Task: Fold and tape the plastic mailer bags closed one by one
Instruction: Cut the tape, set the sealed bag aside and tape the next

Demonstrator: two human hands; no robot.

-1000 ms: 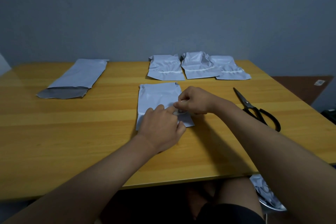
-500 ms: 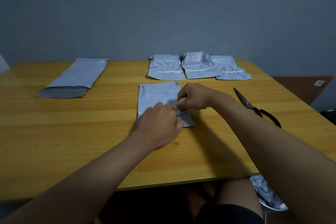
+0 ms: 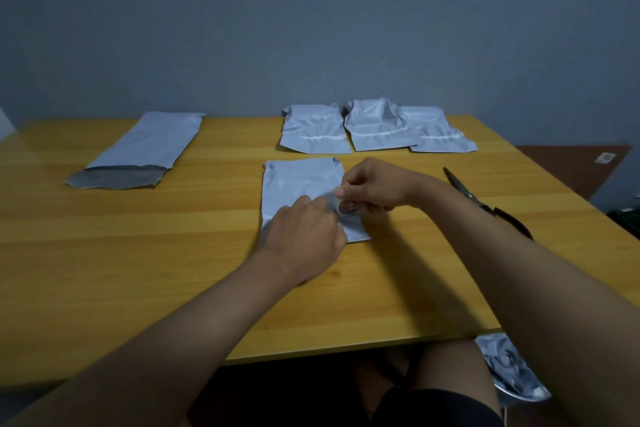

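A folded grey mailer bag (image 3: 299,180) lies flat in the middle of the wooden table (image 3: 173,270). My right hand (image 3: 374,189) holds a small roll of tape (image 3: 348,207) just above the bag's right side, fingers curled round it. My left hand (image 3: 304,236) rests on the bag's near part, its fingertips pinching at the tape's loose end beside the roll. Three folded bags with white tape strips (image 3: 317,130) (image 3: 375,126) (image 3: 440,132) lie in a row at the back. An unfolded long bag (image 3: 138,152) lies at the back left.
Black-handled scissors (image 3: 485,201) lie on the table to the right, partly hidden behind my right forearm. The table's near edge runs just above my lap. A chair part with grey plastic (image 3: 509,367) shows below the table at the right.
My right hand has lifted and turned the tape roll so its round face shows. The left hand has stayed on the bag, fingertips at the roll.
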